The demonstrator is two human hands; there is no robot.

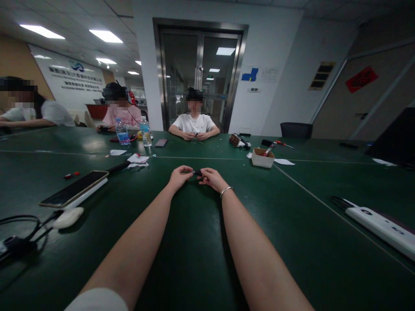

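Across green table [292,224], extends both forearms [132,242]. Positions left hand [180,178] and right hand [212,178] close together, with fingers curled into near-closed pinch grips. Wears silver bracelet [225,191] at right wrist. Between opposing fingertips, over the table, grips small black object [197,172] from both ends; cannot identify type.

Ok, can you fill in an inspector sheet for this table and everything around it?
Surface: wide dark green table, slightly shiny.
Things in use: small black object, too small to identify.
Clutter: flat black-screened phone, two clear plastic bottles, pale open box, white paper scraps.
Hands: left hand and right hand hold opposite ends of the black object.
Cables: loose black cables at the near left.
Surroundings: metal-framed glass double door; three people around the table.
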